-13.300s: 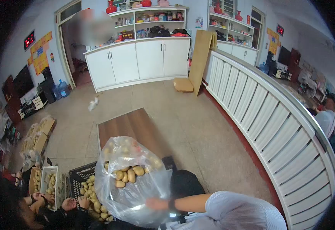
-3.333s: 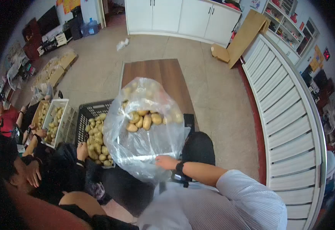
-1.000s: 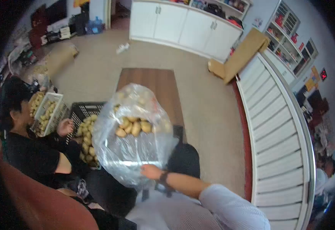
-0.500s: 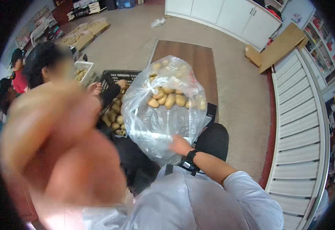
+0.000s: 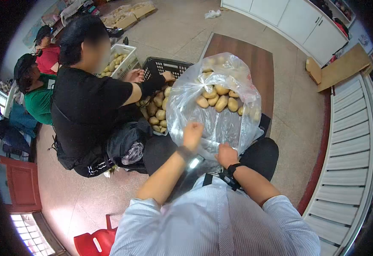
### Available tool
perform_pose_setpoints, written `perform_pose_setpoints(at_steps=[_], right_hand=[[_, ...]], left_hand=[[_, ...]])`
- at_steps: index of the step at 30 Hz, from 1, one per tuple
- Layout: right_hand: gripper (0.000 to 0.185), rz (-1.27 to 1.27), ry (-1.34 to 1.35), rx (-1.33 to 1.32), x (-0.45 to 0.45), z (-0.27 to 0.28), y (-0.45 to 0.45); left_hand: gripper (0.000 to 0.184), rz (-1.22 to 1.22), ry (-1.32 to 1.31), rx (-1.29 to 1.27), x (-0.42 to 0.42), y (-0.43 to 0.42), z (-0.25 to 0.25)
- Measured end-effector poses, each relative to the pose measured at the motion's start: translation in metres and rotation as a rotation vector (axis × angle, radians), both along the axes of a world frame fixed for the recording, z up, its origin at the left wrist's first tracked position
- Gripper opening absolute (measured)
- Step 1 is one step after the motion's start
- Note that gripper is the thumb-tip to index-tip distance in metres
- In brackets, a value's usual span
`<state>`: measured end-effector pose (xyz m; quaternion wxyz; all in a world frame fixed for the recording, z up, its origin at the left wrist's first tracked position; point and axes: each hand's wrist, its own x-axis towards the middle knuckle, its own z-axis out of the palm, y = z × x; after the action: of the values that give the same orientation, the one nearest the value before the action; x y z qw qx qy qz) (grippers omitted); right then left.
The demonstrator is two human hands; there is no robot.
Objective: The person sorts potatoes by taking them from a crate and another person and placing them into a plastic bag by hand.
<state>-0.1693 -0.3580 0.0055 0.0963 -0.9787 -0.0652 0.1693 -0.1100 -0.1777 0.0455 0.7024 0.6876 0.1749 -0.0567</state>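
A large clear plastic bag (image 5: 181, 102) stands in front of me with its mouth spread wide. Yellow-brown oval potatoes (image 5: 221, 103) lie inside, toward its far side. My left hand (image 5: 193, 135) is closed at the near left part of the bag, slightly blurred, and seems to hold the film. At the near edge my right hand (image 5: 226, 155) grips the plastic between curled fingers. What the bag rests on is mostly hidden.
A person in black (image 5: 90, 91) sits at my left, reaching into a black crate (image 5: 152, 62) of potatoes. Behind it stands a white crate (image 5: 131, 57). A brown board (image 5: 259, 64) lies beyond the bag. A white radiator (image 5: 351, 145) runs along the right.
My left hand has come down from close to the camera to the bag. My right hand stays at the near edge. The view has shifted left.
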Motion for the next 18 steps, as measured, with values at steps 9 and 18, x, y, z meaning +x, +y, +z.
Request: perform_pose_setpoints(at_steps=[9, 18], right_hand=[[0.032, -0.158, 0.058, 0.173, 0.008, 0.009, -0.001], [0.026, -0.015, -0.014, 0.02, 0.004, -0.021, -0.008]], left_hand=[[0.03, -0.092, -0.073, 0.588, -0.016, -0.02, -0.052], [0.046, -0.223, 0.095, 0.71, -0.028, -0.027, -0.05]])
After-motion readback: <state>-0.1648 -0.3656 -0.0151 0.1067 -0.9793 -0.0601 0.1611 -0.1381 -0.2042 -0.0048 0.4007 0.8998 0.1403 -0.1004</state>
